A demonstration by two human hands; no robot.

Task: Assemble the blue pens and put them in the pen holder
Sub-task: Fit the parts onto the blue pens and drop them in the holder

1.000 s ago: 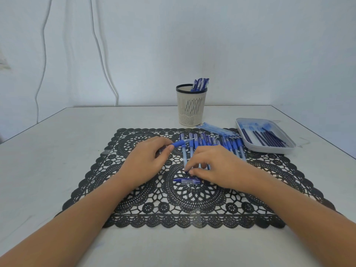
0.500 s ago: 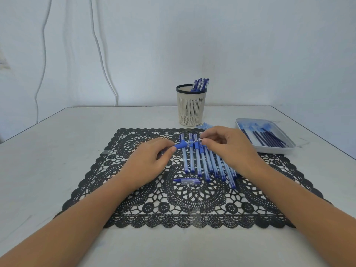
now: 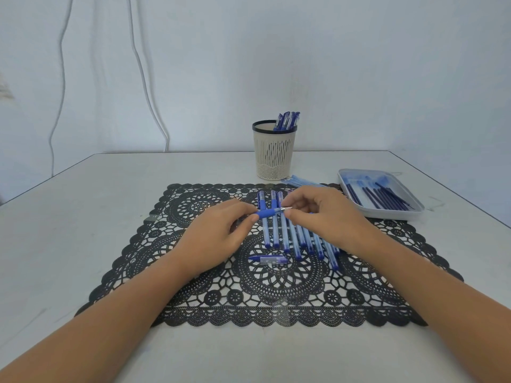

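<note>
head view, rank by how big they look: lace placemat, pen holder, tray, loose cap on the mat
1. lace placemat
2. tray and pen holder: about alike, tray wider, holder taller, so not ranked
3. loose cap

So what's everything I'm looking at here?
Table: one, pale grey, under everything.
Placemat: one, black lace, table centre.
Pen holder: one, beige with black rim, behind placemat.
Finished pens: a few, blue, in the pen holder.
Pen barrels: several, blue, rowed on the placemat.
Cap: one, blue, loose on the placemat.
Tray: one, white, right of placemat.
Refills: several, dark blue, in tray.
Cables: two, white, on wall.
Held pen: one, blue, between hands.
Left hand: grips held pen.
Right hand: pinches its tip.
</note>
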